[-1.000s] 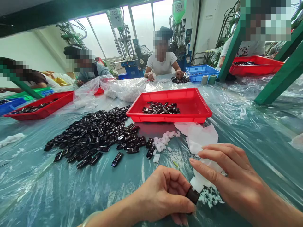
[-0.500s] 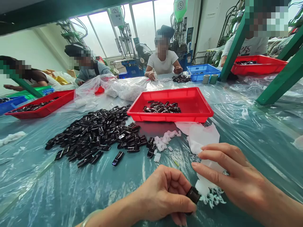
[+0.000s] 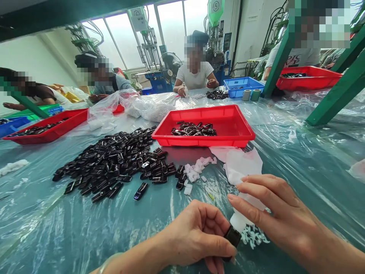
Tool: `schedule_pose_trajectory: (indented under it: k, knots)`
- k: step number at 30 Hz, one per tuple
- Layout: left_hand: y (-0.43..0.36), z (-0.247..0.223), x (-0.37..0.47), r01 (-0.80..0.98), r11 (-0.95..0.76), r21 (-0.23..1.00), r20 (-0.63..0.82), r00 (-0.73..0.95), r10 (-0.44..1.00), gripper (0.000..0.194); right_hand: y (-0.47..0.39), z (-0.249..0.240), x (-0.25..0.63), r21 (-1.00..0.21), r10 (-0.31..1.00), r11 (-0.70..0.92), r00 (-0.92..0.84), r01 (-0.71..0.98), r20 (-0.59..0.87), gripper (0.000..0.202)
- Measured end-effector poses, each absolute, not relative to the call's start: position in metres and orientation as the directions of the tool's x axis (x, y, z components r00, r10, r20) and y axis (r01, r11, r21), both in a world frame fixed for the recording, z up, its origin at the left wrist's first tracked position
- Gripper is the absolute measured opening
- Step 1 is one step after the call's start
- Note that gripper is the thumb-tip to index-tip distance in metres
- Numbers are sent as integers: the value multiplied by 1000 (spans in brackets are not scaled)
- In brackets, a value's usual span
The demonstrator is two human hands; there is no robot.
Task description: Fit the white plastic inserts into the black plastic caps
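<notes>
My left hand (image 3: pixel 199 236) is closed around a small glossy black plastic piece (image 3: pixel 233 236), whose squared end sticks out past the thumb and forefinger. To its right, my right hand (image 3: pixel 281 217) hovers with its fingers stretched out and apart; its thumb is hidden. Beneath that hand lies a white sheet (image 3: pixel 244 167), partly covered by the fingers. Thin white scraps (image 3: pixel 253 236) are scattered by the sheet's near end. Small white pads (image 3: pixel 196 169) sit in a loose heap beyond my left hand. A large pile of similar black pieces (image 3: pixel 114 163) spreads to the left.
A red tray (image 3: pixel 203 143) holding some black pieces stands beyond the hands. Other red trays (image 3: pixel 45 139) and a blue tray (image 3: pixel 242 92) are farther off. Green posts (image 3: pixel 333 101) rise at the right. Several people sit around the plastic-covered table (image 3: pixel 94 228).
My right hand has shifted slightly left, toward the black piece. My left hand keeps its hold on the piece. The whole view has moved a little.
</notes>
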State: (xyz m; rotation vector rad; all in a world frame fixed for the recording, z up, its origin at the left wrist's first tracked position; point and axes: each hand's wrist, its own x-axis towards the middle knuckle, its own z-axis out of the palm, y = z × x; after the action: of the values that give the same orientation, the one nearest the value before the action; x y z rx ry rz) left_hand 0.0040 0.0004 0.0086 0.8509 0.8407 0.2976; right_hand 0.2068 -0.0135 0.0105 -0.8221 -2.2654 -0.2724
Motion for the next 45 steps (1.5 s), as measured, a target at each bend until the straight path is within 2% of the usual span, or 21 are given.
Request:
schedule_pose_trajectory:
  k: [6,12,18,30,38,45]
  knots:
    - [0,11,3,88,626,775,-523,646,556,26,-11,15,210,-102,503,802,-572,589,649,28]
    - [3,12,4,85,638,766,-535,636,557,28,-10,15,212,-112,513,805,-591,582,623,28]
    - [1,11,5,101,640,762,-543,638,546,30,-9,17,209,-95,527,777,-560,622,640,29]
    - [0,11,5,108,639,762,-542,647,537,32,-9,8,207,-173,559,767,-513,617,651,32]
    - [1,12,4,87,659,747,-549,640,538,31,-6,12,210,-157,528,797,-546,584,650,38]
    - [1,13,4,93,656,749,-545,649,531,31,-6,13,214,-103,498,816,-600,569,626,31]
